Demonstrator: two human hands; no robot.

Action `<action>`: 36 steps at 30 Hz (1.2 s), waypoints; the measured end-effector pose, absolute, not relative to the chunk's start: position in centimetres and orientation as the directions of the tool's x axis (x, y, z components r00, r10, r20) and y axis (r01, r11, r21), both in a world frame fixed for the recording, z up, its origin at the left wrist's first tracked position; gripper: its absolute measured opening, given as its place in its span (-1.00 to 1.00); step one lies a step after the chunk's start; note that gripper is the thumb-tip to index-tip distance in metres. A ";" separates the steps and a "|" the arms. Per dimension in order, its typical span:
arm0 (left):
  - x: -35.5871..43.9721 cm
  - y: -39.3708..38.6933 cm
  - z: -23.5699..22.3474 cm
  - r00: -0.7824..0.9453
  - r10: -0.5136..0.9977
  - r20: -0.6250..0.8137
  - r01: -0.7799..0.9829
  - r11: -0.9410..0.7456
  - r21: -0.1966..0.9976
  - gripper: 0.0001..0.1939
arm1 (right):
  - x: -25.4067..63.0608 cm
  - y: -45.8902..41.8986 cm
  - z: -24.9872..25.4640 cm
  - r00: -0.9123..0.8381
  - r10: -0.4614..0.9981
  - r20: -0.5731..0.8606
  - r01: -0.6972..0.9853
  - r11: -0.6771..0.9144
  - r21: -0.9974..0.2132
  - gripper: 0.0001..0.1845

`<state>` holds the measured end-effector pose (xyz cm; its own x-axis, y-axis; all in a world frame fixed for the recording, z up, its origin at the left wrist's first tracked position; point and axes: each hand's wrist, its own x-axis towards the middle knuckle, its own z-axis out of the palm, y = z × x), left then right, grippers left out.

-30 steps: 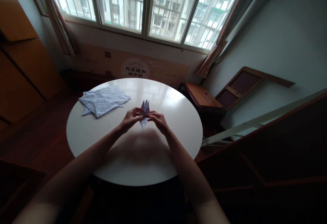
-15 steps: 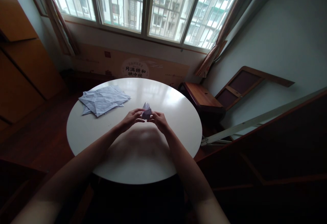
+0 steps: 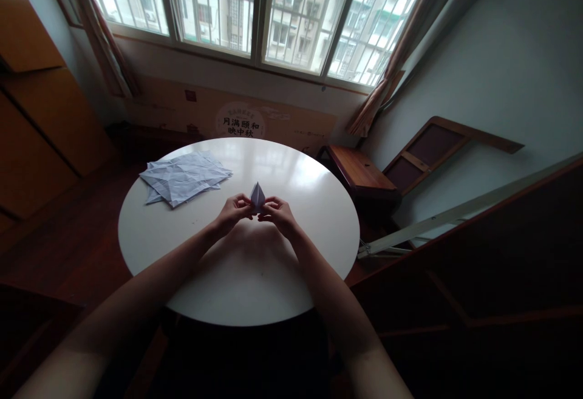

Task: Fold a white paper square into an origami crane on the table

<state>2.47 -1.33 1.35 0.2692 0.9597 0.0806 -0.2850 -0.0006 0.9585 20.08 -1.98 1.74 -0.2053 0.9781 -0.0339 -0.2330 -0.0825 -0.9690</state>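
Observation:
A small piece of folded paper [image 3: 257,197], pale grey-violet with a pointed top and a crease down its middle, is held upright above the round white table [image 3: 237,302]. My left hand [image 3: 235,211] pinches its left side, and my right hand [image 3: 279,212] pinches the right side. Both hands are closed, fingertips pressed to the lower part of the paper, which they partly cover. To the left on the tabletop lies a pile of creased paper sheets [image 3: 186,177], apart from both hands.
Beyond the table is a printed banner [image 3: 291,122] under the barred window [image 3: 218,4]. A wooden stool or bench [image 3: 359,169] stands at the right, near a folded frame [image 3: 428,147] against the wall. Wooden cabinets [image 3: 36,119] line the left side.
The folded paper has turned: several separate points showed before, and now one creased pointed face shows. Both hands have shifted their fingers slightly around it. The paper pile stays put.

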 end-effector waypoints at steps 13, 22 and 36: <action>2.5 -1.7 2.2 0.337 0.941 0.019 -0.364 0.111 0.925 -0.54 | 20.5 -2.2 2.1 -0.263 0.965 -0.006 -0.286 -0.084 -0.954 -0.59; 2.3 -1.6 2.5 0.318 0.948 -0.033 -0.321 0.140 0.937 -0.81 | 20.2 -2.1 2.2 -0.207 0.978 0.025 -0.235 -0.025 -0.972 -0.84; 1.8 -1.3 2.2 0.328 0.943 0.053 -0.191 0.011 0.981 -0.46 | 20.4 -2.1 2.3 -0.211 0.977 0.016 -0.230 -0.033 -0.973 -0.47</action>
<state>1.76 -1.26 2.19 0.3278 0.9432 0.0534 -0.1913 0.0110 0.9815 20.41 -2.06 2.34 -0.2108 0.9774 0.0164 -0.2301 -0.0333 -0.9726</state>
